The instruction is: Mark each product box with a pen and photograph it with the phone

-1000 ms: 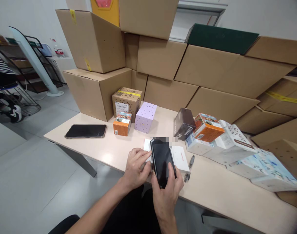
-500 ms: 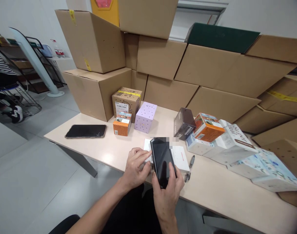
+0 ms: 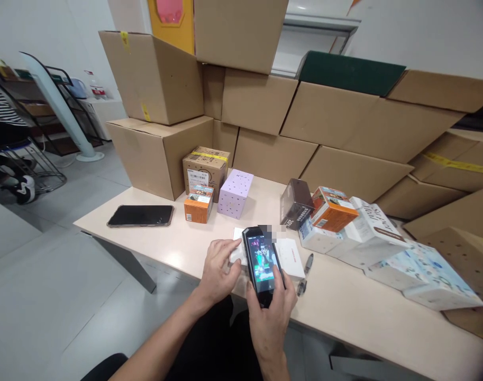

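Observation:
My right hand (image 3: 269, 312) grips a black smartphone (image 3: 262, 264) by its lower end, thumb at the left edge and fingers at the right. Its screen is lit and shows a clock over a colourful picture. Just left of the phone is my left hand (image 3: 219, 270), holding nothing, its index finger stretched toward the phone's edge and its thumb apart. Under and behind the phone a white box (image 3: 292, 257) lies on the table, partly covered. Beside that box, to the right, is a pen (image 3: 305, 275).
On the table (image 3: 178, 248) a second phone (image 3: 140, 215) lies at left. Small cartons stand behind: an orange box (image 3: 199, 205), a lilac box (image 3: 234, 196), a dark brown box (image 3: 295, 203). White boxes (image 3: 372, 233) line the right. Stacked cardboard boxes (image 3: 261, 103) wall the back.
The phone's dark screen has lit up. My left hand has drawn slightly away from the phone's edge. The view has shifted a little.

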